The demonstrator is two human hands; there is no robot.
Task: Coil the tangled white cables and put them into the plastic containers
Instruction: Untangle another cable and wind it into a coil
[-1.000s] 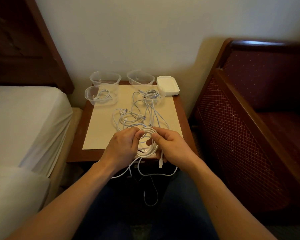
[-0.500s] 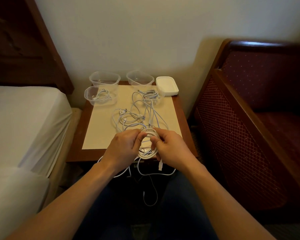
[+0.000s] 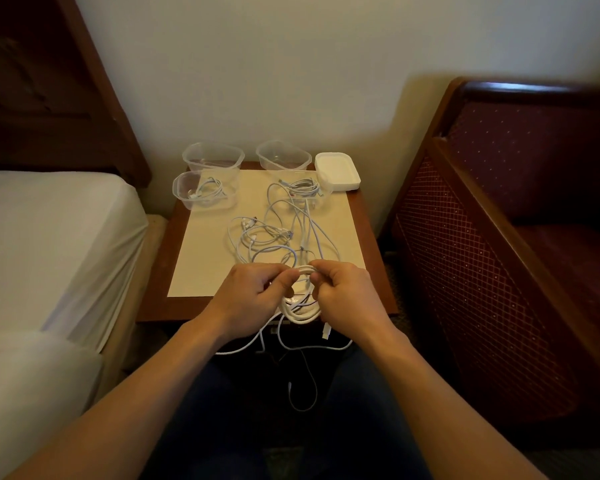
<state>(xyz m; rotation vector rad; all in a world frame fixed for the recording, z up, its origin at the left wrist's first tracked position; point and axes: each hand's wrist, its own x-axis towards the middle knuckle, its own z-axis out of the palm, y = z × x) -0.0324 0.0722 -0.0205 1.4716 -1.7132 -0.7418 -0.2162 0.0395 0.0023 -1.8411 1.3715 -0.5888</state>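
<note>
My left hand and my right hand both pinch a coiled white cable over the near edge of the small table. Its loose ends hang down past the table edge toward my lap. A tangle of white cables lies on the cream mat behind my hands. A clear container at the back left holds a coiled cable. Another coiled cable sits at the back right in a clear container. Two empty clear containers stand along the wall.
A white lid lies at the table's back right corner. A bed with white sheets is on the left. A dark red upholstered chair stands on the right. The wall runs just behind the table.
My hands have drawn closer together and squeezed the coil from a round loop into a narrower, longer bundle. The rest of the table is unchanged.
</note>
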